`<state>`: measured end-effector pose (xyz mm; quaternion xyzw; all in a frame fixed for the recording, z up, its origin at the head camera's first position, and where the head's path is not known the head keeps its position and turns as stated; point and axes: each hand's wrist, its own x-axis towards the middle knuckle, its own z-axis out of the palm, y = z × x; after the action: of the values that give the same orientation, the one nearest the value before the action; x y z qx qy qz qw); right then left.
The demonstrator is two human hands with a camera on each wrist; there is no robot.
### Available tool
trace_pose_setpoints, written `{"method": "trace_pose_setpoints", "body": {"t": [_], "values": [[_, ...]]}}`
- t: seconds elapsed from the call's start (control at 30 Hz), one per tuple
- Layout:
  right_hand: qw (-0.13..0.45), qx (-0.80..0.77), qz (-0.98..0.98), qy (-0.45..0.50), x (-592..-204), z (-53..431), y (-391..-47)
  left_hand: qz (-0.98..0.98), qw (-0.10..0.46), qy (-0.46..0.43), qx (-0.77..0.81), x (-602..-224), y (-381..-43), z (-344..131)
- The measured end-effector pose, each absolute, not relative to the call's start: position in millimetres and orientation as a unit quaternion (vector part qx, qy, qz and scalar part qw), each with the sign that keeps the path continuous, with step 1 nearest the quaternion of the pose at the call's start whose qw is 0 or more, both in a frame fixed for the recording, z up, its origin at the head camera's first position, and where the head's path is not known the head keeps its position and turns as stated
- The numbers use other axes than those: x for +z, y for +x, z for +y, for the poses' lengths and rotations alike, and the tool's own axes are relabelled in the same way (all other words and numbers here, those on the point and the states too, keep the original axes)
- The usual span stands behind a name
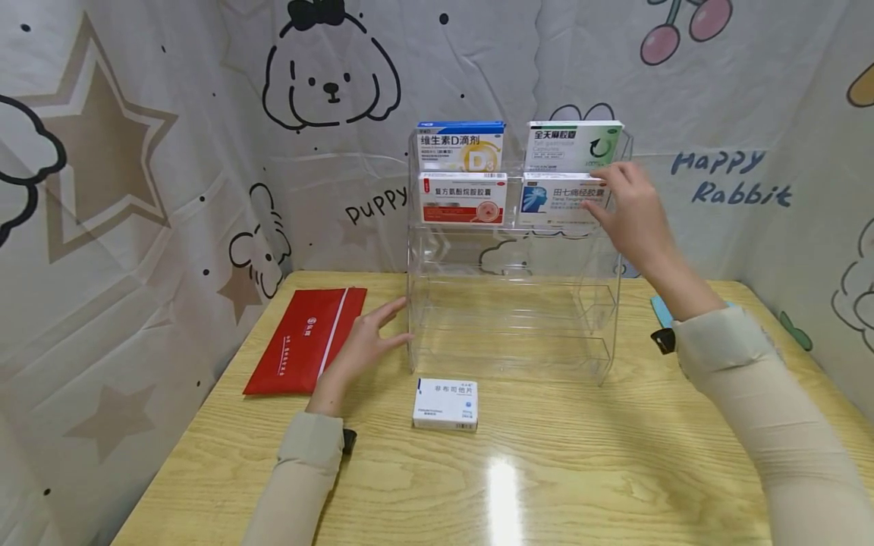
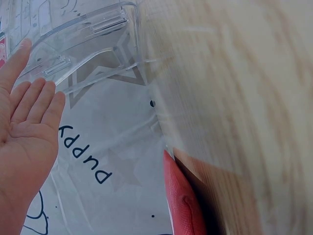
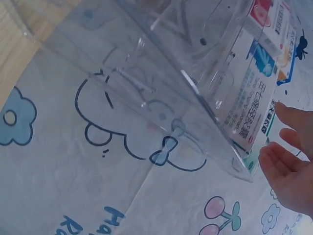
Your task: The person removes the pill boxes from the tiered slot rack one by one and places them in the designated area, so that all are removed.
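A clear acrylic tiered rack (image 1: 512, 343) stands on the table. My left hand (image 1: 369, 337) is at its left side, fingers extended and thumb apart; in the left wrist view the palm (image 2: 29, 132) shows. My right hand (image 1: 631, 216) is at the upper right, fingertips by the top right corner of a white medicine box with a blue head picture (image 1: 560, 200). In the right wrist view thumb and fingers (image 3: 276, 159) are spread beside that box. Left of it sits a red-and-white medicine box (image 1: 464, 205). Behind stand a blue-topped vitamin D box (image 1: 460, 144) and a green-and-white box (image 1: 573, 144).
A small white medicine box (image 1: 445, 403) lies on the table (image 1: 580, 455) before the rack. A red zip pouch (image 1: 300, 341) lies to the left. Something light blue (image 1: 661, 312) is partly hidden behind my right forearm. A printed curtain hangs behind.
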<state>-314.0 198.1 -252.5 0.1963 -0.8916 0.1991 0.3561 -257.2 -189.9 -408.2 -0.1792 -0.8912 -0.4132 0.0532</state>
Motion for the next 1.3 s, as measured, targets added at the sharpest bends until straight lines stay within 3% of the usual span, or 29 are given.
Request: {"method": "trace_pose_setpoints", "body": {"t": [0.6,1.07,1.3], "values": [[0.303,0.063,-0.933,0.185,-242,197,-334,-0.894,0.052,-0.178,-0.407,-406,-256,-188],[0.260,0.068,-0.950,0.162,-236,193,-336,-0.897,0.056,-0.177,-0.401,-405,-255,-188],[0.273,0.098,-0.941,0.174,-234,194,-336,-0.895,0.057,-0.175,-0.407,-407,-256,-188]]}}
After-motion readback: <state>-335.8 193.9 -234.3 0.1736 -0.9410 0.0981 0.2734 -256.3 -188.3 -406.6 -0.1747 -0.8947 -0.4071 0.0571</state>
